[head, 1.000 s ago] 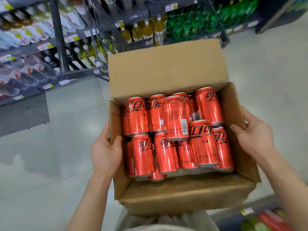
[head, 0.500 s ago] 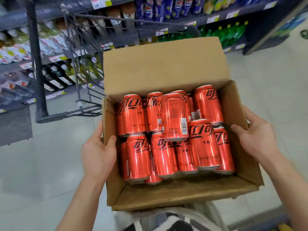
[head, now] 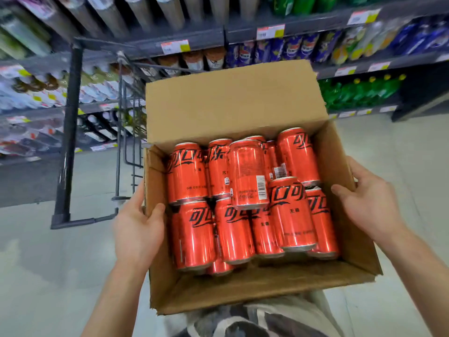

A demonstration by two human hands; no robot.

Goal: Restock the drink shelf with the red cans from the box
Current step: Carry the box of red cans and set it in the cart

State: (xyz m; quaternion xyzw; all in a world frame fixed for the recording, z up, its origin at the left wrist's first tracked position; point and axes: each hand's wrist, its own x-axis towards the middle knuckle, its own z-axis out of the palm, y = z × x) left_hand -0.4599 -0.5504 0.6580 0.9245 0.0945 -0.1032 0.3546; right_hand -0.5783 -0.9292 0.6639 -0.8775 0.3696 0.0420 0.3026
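Observation:
I carry an open cardboard box [head: 233, 105] in front of my body, its far flap standing up. Several red cans [head: 247, 198] with black lettering lie piled inside it in two rough rows. My left hand [head: 137, 229] grips the box's left wall, thumb hooked over the rim. My right hand [head: 369, 203] holds the right wall, thumb inside. The drink shelf [head: 274, 37] stretches across the top of the view behind the box, stocked with blue cans, green bottles and other drinks.
A dark wire rack [head: 121, 132] on a black metal frame [head: 70, 132] stands on the floor left of the box, close to my left hand. Grey tiled floor [head: 48, 263] spreads left and right. My patterned clothing [head: 255, 319] shows below the box.
The view has swung up and toward the shelves, which now fill the top of the frame and look nearer. The box and both hands keep the same grip.

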